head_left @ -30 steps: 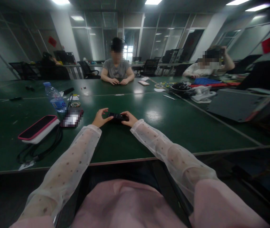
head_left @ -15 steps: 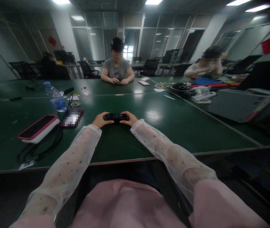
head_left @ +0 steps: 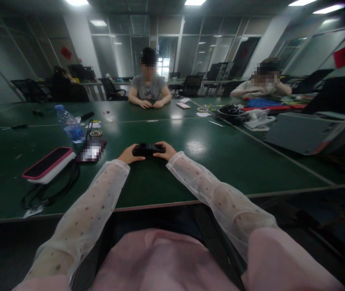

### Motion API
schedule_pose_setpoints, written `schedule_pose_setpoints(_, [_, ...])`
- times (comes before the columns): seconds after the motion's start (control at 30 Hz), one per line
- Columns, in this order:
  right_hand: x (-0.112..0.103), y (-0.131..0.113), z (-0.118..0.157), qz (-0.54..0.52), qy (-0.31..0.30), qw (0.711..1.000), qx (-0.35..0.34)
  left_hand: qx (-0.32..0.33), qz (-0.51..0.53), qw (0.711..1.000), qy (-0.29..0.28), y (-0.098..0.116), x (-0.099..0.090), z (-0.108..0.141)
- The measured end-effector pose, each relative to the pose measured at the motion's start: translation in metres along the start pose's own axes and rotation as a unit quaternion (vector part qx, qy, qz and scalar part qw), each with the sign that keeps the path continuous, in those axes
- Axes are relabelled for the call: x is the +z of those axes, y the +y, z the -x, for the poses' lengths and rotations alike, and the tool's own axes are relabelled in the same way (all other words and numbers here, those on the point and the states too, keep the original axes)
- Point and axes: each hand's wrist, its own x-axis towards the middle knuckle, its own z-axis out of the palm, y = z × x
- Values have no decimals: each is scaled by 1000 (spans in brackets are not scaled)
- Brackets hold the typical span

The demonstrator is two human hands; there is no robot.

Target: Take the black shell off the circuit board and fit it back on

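Green table (head_left: 221, 169), spread under my fingers and to both sides of them. Contents, left to right:

White case with a pink-rimmed black top (head_left: 48, 163), lying flat, well left of my fingers and nearer to me. Black cord (head_left: 64, 190), looped beside it, and a white tag (head_left: 33, 211) at its near end. Clear bottle with a blue cap and label (head_left: 70, 125), standing left of my fingers and beyond them. Phone (head_left: 92, 152), blurred screen up, just beside the bottle, left of my fingers. Roll of tape (head_left: 96, 133), lying flat behind the phone.

My left hand (head_left: 128, 154): thumb along the near side, fingers round the left end, clamped on a black device (head_left: 149, 150). This sits directly between my two hands; whether it touches the table I cannot tell. Person in a grey shirt (head_left: 149, 87), seated straight beyond my fingers, across the table.

My right hand (head_left: 168, 151): thumb in front, fingers behind, clamped on the device's right end. Slim silvery stick (head_left: 216, 124), right of my fingers and farther off. Black cable bundle (head_left: 230, 112), farther right. Grey metal box (head_left: 296, 134), well apart, to the far right of my fingers.
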Motion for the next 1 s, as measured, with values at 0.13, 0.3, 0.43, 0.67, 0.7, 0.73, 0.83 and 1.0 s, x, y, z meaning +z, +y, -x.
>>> schedule_pose_setpoints(0.13, [-3,-2,-2,-64,20,998,14,-20,27,999,-2,-3,1,-1])
schedule_pose_setpoints(0.3, [-10,-5,-7,-116,77,990,8,9,62,998,-4,-3,2,-1])
schedule_pose_setpoints(0.43, [-19,2,-12,-76,181,980,23,20,42,999,-11,-1,1,0])
schedule_pose_setpoints(0.67, [-32,23,-12,113,302,944,76,22,25,999,-10,1,-1,0])
schedule_pose_setpoints(0.7, [-33,25,-11,135,299,942,74,23,25,999,-11,1,-1,0])
schedule_pose_setpoints(0.73, [-33,26,-11,156,294,940,70,23,25,999,-12,1,-1,0])
schedule_pose_setpoints(0.83, [-34,27,-10,205,279,936,54,20,23,999,-15,1,-1,0])
schedule_pose_setpoints(1.0, [-32,30,-10,255,250,932,66,22,18,1000,-14,1,-1,1])
